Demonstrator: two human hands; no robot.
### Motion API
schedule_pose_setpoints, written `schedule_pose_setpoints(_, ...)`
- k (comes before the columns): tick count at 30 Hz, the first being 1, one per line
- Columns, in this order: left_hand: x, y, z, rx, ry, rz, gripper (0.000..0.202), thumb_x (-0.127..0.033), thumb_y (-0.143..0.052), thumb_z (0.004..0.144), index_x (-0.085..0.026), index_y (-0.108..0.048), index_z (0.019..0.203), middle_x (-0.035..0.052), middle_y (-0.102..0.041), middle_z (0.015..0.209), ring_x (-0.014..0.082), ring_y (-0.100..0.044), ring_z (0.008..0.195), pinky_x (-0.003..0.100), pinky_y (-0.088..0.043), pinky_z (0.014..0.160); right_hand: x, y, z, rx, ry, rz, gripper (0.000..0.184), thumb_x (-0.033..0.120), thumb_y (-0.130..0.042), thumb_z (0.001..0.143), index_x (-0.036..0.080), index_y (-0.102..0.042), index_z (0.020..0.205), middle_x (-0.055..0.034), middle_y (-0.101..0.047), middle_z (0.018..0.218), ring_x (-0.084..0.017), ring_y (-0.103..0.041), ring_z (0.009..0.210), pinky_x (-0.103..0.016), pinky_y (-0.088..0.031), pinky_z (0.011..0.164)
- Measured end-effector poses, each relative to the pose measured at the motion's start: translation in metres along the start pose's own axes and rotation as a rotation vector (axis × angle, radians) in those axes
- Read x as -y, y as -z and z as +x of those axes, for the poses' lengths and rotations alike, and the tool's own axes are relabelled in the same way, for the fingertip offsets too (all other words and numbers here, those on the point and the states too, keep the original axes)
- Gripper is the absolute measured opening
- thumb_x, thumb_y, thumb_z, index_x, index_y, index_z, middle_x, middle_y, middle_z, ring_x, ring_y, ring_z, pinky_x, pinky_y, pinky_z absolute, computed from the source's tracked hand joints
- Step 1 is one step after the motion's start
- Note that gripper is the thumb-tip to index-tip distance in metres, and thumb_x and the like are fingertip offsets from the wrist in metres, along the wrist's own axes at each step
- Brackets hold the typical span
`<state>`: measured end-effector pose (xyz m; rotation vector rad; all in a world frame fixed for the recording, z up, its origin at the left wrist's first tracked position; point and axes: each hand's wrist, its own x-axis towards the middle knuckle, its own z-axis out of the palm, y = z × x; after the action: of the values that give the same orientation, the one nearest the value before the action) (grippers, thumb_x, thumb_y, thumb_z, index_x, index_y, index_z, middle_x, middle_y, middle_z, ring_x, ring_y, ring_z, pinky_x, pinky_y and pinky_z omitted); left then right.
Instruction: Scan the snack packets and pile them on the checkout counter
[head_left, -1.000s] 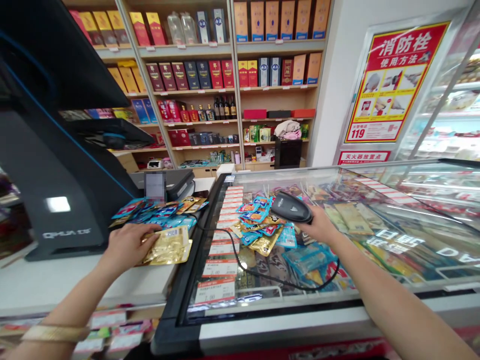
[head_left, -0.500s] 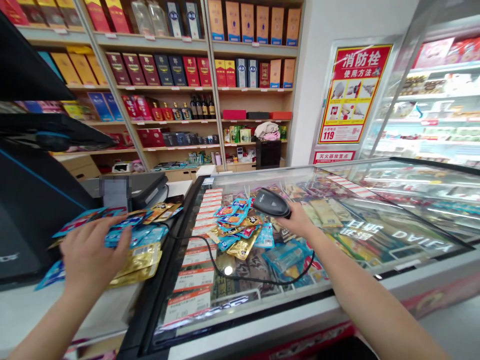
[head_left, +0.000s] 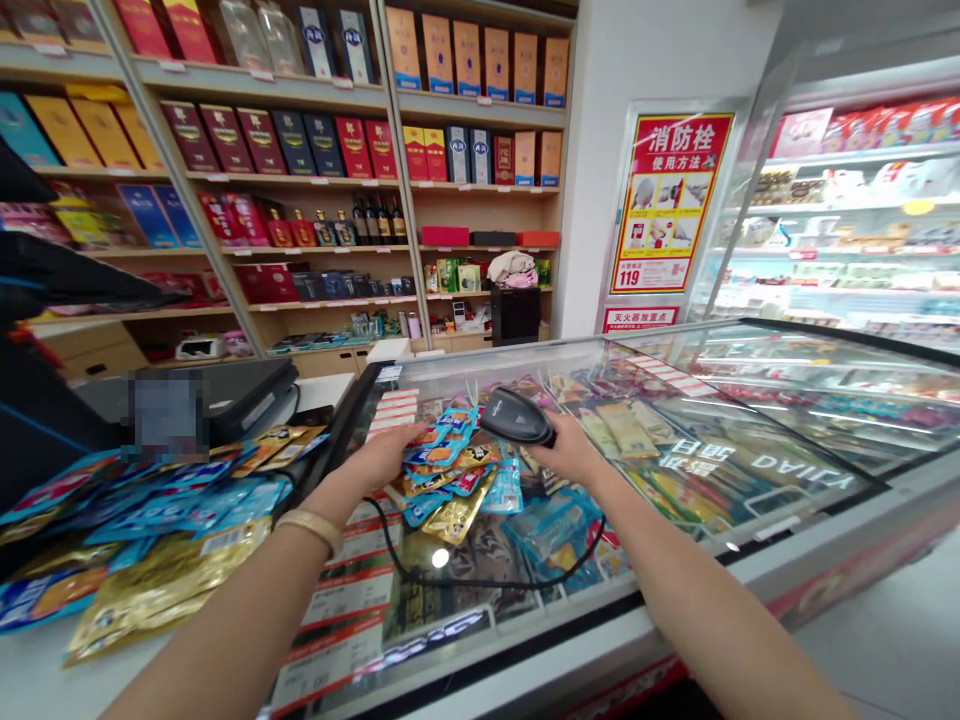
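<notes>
While your right hand [head_left: 568, 452] grips the black barcode scanner [head_left: 516, 418], your left hand [head_left: 386, 459] touches the snack packets [head_left: 450, 478], fingers loose. Both rest atop the glass freezer lid [head_left: 750, 440].

- Wooden shelves [head_left: 480, 190] along the back wall carry boxed goods and bottles [head_left: 375, 218].
- A red and yellow poster [head_left: 667, 205] hangs on the white wall.
- A chiller [head_left: 862, 210] stands at right, stocked with packaged food.
- A black box [head_left: 516, 314] sits on the floor below a bundle of cloth [head_left: 511, 267].
</notes>
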<state>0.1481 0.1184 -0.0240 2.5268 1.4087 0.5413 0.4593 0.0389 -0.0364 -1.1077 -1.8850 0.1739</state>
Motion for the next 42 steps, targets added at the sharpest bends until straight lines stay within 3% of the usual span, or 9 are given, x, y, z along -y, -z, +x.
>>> schedule_pose_setpoints(9, 0.005, 0.01, -0.007, 0.04, 0.182, 0.301, 0.048, -0.018, -0.046, 0.078, -0.02, -0.067, 0.122, 0.0127, -0.071, 0.119, 0.026, -0.067, 0.108, 0.032, -0.048, 0.093, -0.002, -0.003, -0.001, 0.039, -0.03, 0.018, 0.025, 0.022, -0.067, 0.071, 0.018, -0.07, 0.095, -0.0054, -0.075, 0.087, -0.023, -0.069, 0.082, -0.029, -0.051, 0.075)
schedule_pose_setpoints(13, 0.005, 0.023, -0.017, -0.049, 0.284, 0.352, 0.044, -0.024, -0.038, 0.086, -0.017, -0.071, 0.115, 0.0161, -0.073, 0.111, 0.0289, -0.069, 0.103, 0.035, -0.049, 0.09, -0.002, -0.003, -0.002, 0.029, -0.012, 0.024, 0.025, 0.021, -0.067, 0.071, 0.018, -0.07, 0.095, -0.0056, -0.076, 0.089, -0.023, -0.069, 0.081, -0.029, -0.051, 0.075)
schedule_pose_setpoints(16, 0.004, 0.033, -0.026, -0.178, 0.384, 0.277, 0.039, -0.028, -0.041, 0.086, -0.018, -0.075, 0.1, 0.0146, -0.076, 0.093, 0.0299, -0.07, 0.094, 0.034, -0.05, 0.084, -0.002, -0.003, -0.001, 0.021, 0.008, 0.02, 0.025, 0.021, -0.067, 0.07, 0.018, -0.07, 0.095, -0.0056, -0.075, 0.087, -0.023, -0.069, 0.08, -0.029, -0.051, 0.074)
schedule_pose_setpoints(20, -0.007, 0.033, -0.041, -0.438, 0.586, -0.282, 0.024, -0.027, -0.05, 0.082, -0.016, -0.072, 0.081, 0.0068, -0.072, 0.066, 0.0262, -0.071, 0.069, 0.034, -0.054, 0.07, 0.002, -0.002, -0.001, 0.017, 0.04, 0.036, 0.023, 0.022, -0.066, 0.071, 0.018, -0.069, 0.093, -0.0054, -0.075, 0.084, -0.023, -0.069, 0.078, -0.029, -0.05, 0.072)
schedule_pose_setpoints(24, -0.041, 0.022, -0.056, -0.681, 0.669, -1.065, 0.01, -0.015, -0.057, 0.08, -0.013, -0.066, 0.077, 0.0047, -0.07, 0.063, 0.0192, -0.071, 0.067, 0.03, -0.057, 0.073, 0.01, -0.003, -0.002, 0.016, 0.101, 0.069, 0.022, 0.027, -0.066, 0.073, 0.016, -0.069, 0.092, -0.0067, -0.074, 0.085, -0.022, -0.068, 0.077, -0.029, -0.05, 0.071)
schedule_pose_setpoints(28, -0.073, 0.013, -0.061, -0.709, 0.665, -1.528, 0.012, -0.002, -0.058, 0.078, -0.011, -0.063, 0.072, 0.0094, -0.073, 0.076, 0.0156, -0.072, 0.076, 0.026, -0.058, 0.079, 0.014, -0.007, -0.004, 0.016, 0.145, 0.07, 0.021, 0.023, -0.066, 0.07, 0.016, -0.069, 0.089, -0.006, -0.072, 0.082, -0.02, -0.066, 0.074, -0.028, -0.049, 0.07)
schedule_pose_setpoints(31, -0.08, 0.008, -0.059, -0.677, 0.677, -1.662, 0.013, 0.001, -0.059, 0.076, -0.011, -0.064, 0.076, 0.0084, -0.073, 0.081, 0.0145, -0.072, 0.078, 0.023, -0.058, 0.076, 0.016, -0.009, -0.004, 0.013, 0.159, 0.083, 0.02, 0.023, -0.067, 0.069, 0.016, -0.068, 0.087, -0.0043, -0.071, 0.077, -0.018, -0.064, 0.069, -0.026, -0.048, 0.066)
schedule_pose_setpoints(35, -0.072, -0.001, -0.059, -0.727, 0.653, -1.479, 0.011, -0.011, -0.068, 0.072, -0.013, -0.066, 0.082, 0.0052, -0.073, 0.082, 0.0165, -0.071, 0.072, 0.028, -0.059, 0.07, 0.024, -0.01, -0.006, 0.091, 0.143, 0.138, 0.02, 0.024, -0.068, 0.072, 0.016, -0.068, 0.09, -0.0034, -0.072, 0.079, -0.018, -0.064, 0.072, -0.026, -0.049, 0.068)
schedule_pose_setpoints(42, -0.052, -0.015, -0.06, -0.843, 0.601, -0.647, 0.025, -0.034, -0.07, 0.062, -0.014, -0.068, 0.075, 0.006, -0.073, 0.073, 0.0239, -0.068, 0.073, 0.035, -0.054, 0.072, 0.043, -0.014, -0.008, 0.17, 0.236, 0.205, 0.016, 0.022, -0.064, 0.07, 0.017, -0.066, 0.084, -0.0022, -0.068, 0.074, -0.015, -0.061, 0.066, -0.023, -0.046, 0.065)
